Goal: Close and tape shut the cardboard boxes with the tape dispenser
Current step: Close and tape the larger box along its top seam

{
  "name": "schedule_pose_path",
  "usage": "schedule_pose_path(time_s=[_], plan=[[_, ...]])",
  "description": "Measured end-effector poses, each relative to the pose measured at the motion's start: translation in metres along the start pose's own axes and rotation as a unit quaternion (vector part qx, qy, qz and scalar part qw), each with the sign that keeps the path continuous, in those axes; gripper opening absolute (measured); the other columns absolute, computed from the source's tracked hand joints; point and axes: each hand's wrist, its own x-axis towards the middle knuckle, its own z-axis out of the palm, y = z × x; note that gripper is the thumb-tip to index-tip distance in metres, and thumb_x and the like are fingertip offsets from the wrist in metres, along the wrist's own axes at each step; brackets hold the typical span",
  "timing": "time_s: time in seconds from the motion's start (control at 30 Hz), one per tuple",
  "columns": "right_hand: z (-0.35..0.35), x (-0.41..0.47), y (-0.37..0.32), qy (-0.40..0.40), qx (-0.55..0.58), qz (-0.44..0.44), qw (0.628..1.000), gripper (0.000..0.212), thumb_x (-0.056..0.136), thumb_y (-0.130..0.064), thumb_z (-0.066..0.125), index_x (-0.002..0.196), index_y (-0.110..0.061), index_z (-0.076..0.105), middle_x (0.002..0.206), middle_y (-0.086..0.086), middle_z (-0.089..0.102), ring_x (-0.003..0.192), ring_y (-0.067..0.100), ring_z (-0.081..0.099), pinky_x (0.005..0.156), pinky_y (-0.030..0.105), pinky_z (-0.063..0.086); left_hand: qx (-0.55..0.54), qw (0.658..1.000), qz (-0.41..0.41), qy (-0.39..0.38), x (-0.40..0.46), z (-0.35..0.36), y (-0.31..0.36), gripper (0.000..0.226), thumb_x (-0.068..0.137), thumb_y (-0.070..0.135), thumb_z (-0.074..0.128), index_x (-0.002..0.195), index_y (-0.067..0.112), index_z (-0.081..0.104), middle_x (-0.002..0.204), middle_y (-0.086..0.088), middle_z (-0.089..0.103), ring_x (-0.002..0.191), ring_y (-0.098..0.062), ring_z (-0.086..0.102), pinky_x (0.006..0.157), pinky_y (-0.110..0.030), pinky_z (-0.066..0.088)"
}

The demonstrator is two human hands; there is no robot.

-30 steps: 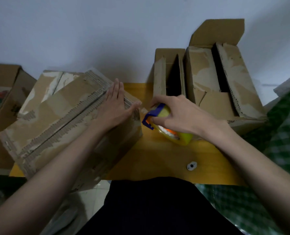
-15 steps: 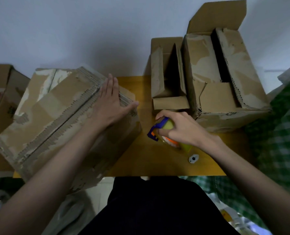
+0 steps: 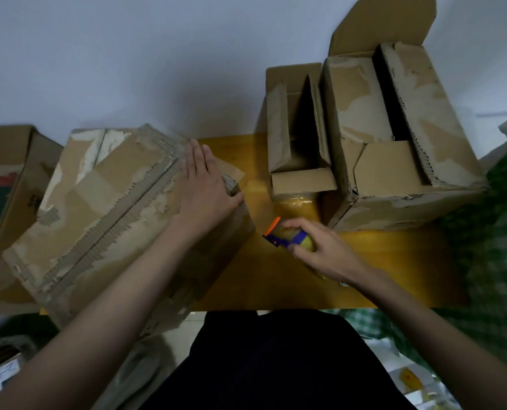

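Cardboard is filling most of the head view. On the left, a closed, worn box (image 3: pixel 107 214) is sitting at an angle over the near left corner of the yellow wooden table (image 3: pixel 364 270), its flaps meeting along a torn, ragged seam. The left hand (image 3: pixel 205 190) is lying flat on the right end of that lid, fingers (image 3: pixel 197 156) straight and together, thumb spread out over the box edge, pressing down and gripping nothing.

Just right of that box, on the bare table, the right hand (image 3: pixel 320 250) is curling over the tape dispenser (image 3: pixel 287 236), fingers and thumb wrapped round its yellow-green body; the blue frame and orange blade end are sticking out to the left, toward the closed box but apart from it.

Beyond the dispenser, a narrow open box (image 3: pixel 296 134) is standing with its flaps up and one short flap folded toward the near side. Touching its right side, a larger open box (image 3: pixel 394 137) is rising with a tall far flap upright against the pale wall (image 3: pixel 128 54).

Far left, another carton (image 3: pixel 6 179) is partly cut off by the frame edge. At the right, green checked cloth (image 3: pixel 498 232) is pressing close to the table. Dark clothing (image 3: pixel 276 365) is covering the near centre.
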Motion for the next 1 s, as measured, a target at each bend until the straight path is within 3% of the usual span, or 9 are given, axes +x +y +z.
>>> schedule_pose_path(time_s=[0.13, 0.3, 0.5, 0.63, 0.73, 0.83, 0.9, 0.97, 1.0], plan=[[0.037, 0.011, 0.036, -0.065, -0.109, -0.031, 0.991, 0.039, 0.099, -0.029, 0.054, 0.137, -0.037, 0.046, 0.119, 0.001, 0.047, 0.108, 0.017, 0.048, 0.090, 0.036, 0.046, 0.001, 1.000, 0.000, 0.004, -0.001, 0.000, -0.001, 0.121, 0.088, 0.071, 0.052, 0.155, -0.003, -0.017, 0.163, -0.023, -0.024, 0.153, -0.033, -0.019, 0.126, -0.046, -0.002], [0.076, 0.020, 0.075, -0.063, -0.260, -0.057, 0.962, 0.061, 0.095, -0.031, 0.059, 0.150, -0.036, 0.033, 0.120, 0.003, 0.046, 0.106, 0.022, 0.048, 0.078, 0.033, 0.034, 0.015, 1.000, 0.001, 0.009, -0.004, 0.001, -0.001, 0.120, 0.089, 0.073, 0.048, 0.155, -0.003, -0.017, 0.163, -0.023, -0.023, 0.153, -0.034, -0.018, 0.126, -0.045, -0.003], [0.099, 0.019, 0.108, -0.050, -0.265, -0.021, 0.963, 0.081, 0.091, -0.017, 0.060, 0.155, -0.035, 0.013, 0.121, 0.004, 0.054, 0.103, 0.027, 0.051, 0.073, 0.034, 0.033, 0.012, 1.000, -0.001, 0.004, -0.005, 0.000, 0.001, 0.119, 0.090, 0.072, 0.047, 0.155, -0.003, -0.017, 0.163, -0.023, -0.024, 0.153, -0.033, -0.019, 0.126, -0.046, -0.004], [0.107, 0.022, 0.113, -0.045, -0.260, -0.011, 0.965, 0.062, 0.102, -0.022, 0.046, 0.156, -0.030, 0.016, 0.124, 0.008, 0.057, 0.109, 0.027, 0.052, 0.075, 0.036, 0.041, -0.002, 1.000, -0.003, 0.001, -0.005, -0.003, 0.002, 0.120, 0.089, 0.070, 0.052, 0.155, -0.002, -0.019, 0.163, -0.021, -0.024, 0.153, -0.032, -0.021, 0.126, -0.044, -0.006], [0.110, 0.026, 0.113, -0.061, -0.246, 0.002, 0.967, 0.059, 0.102, -0.024, 0.048, 0.151, -0.033, 0.017, 0.125, 0.010, 0.054, 0.107, 0.028, 0.053, 0.076, 0.040, 0.050, -0.009, 1.000, -0.003, -0.003, -0.005, -0.003, 0.000, 0.121, 0.089, 0.070, 0.054, 0.155, -0.001, -0.020, 0.163, -0.020, -0.026, 0.152, -0.031, -0.022, 0.126, -0.045, -0.005], [0.098, 0.041, 0.091, -0.057, -0.285, 0.000, 0.957, 0.048, 0.098, -0.025, 0.058, 0.143, -0.027, 0.042, 0.130, 0.011, 0.052, 0.108, 0.029, 0.056, 0.075, 0.037, 0.047, -0.017, 1.000, 0.000, -0.007, -0.003, -0.003, -0.002, 0.121, 0.089, 0.069, 0.054, 0.155, -0.001, -0.020, 0.163, -0.020, -0.027, 0.152, -0.030, -0.023, 0.126, -0.045, -0.006], [0.079, 0.054, 0.052, 0.002, -0.225, -0.025, 0.974, 0.025, 0.097, -0.026, 0.061, 0.122, -0.022, 0.061, 0.122, 0.003, 0.055, 0.102, 0.020, 0.060, 0.073, 0.029, 0.046, -0.022, 1.000, 0.005, -0.007, -0.003, -0.003, -0.003, 0.122, 0.088, 0.070, 0.054, 0.154, 0.000, -0.021, 0.163, -0.019, -0.028, 0.152, -0.030, -0.023, 0.126, -0.045, -0.006], [0.057, 0.064, 0.001, 0.092, -0.036, -0.027, 0.995, 0.008, 0.098, -0.022, 0.061, 0.104, -0.025, 0.064, 0.101, -0.012, 0.057, 0.089, -0.001, 0.056, 0.074, 0.018, 0.043, -0.031, 0.999, 0.017, -0.011, -0.002, -0.002, -0.006, 0.123, 0.087, 0.070, 0.055, 0.155, 0.000, -0.021, 0.163, -0.018, -0.028, 0.152, -0.029, -0.024, 0.126, -0.044, -0.006], [0.048, 0.069, -0.023, 0.147, 0.071, -0.016, 0.986, 0.006, 0.098, -0.021, 0.062, 0.101, -0.026, 0.065, 0.094, -0.016, 0.059, 0.085, -0.004, 0.057, 0.074, 0.015, 0.045, -0.037, 0.999, 0.024, -0.013, -0.002, -0.002, -0.009, 0.124, 0.086, 0.069, 0.056, 0.155, 0.001, -0.021, 0.163, -0.017, -0.028, 0.152, -0.028, -0.024, 0.126, -0.044, -0.007]])
